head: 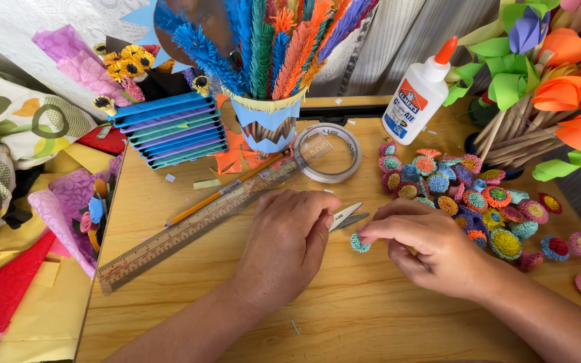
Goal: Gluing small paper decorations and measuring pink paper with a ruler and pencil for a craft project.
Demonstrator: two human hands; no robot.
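Observation:
My left hand [285, 243] rests knuckles-up on the wooden table [344, 316], closed over a small pair of scissors [345, 217] whose blades stick out to the right. My right hand [432, 245] pinches a small teal fringed paper flower [359, 243] against the tabletop, just below the scissor tips. A pile of several quilled paper flowers [469, 191] in many colours lies right behind my right hand.
A clear ruler [189, 228] and yellow pencil [226, 191] lie diagonally left of my hands. A tape roll [329, 152], white glue bottle [419, 94], blue cup of fringed paper strips [267, 121], stacked blue strips [169, 128] and paper-flower bouquet [553, 81] stand behind. Coloured paper sheets [28, 282] lie left.

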